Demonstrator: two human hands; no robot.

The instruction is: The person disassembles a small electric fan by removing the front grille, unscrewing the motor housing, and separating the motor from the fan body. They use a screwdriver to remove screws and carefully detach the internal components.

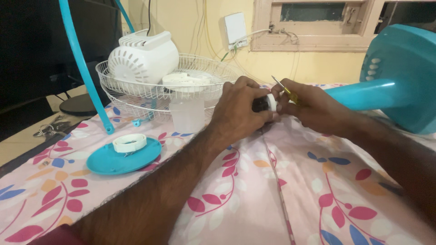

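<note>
- Both hands meet at the middle of the scene, over the pink flowered cloth [272,190] that covers the surface.
- The left hand [238,111] has its grip closed round a small part with a dark body and a white collar [268,103]; the fingers wrap over the top and hide most of it.
- The right hand [313,109] is closed on a screwdriver [285,90] with a yellow handle, its metal shaft pointing up and to the far left, just beside the white collar.
- Far left, a white wire fan guard [136,97] lies flat like a basket, with the white motor housing [143,56] and white blades [186,80] sitting inside.
- Near left, a blue round cap [123,158] carries a white ring [130,142].
- Far right, the blue fan base [399,75] lies tipped on the cloth.
- My read: the fan is apart already, with its big pieces set aside, and work is down to this one small part. How much is left on it I cannot tell.
</note>
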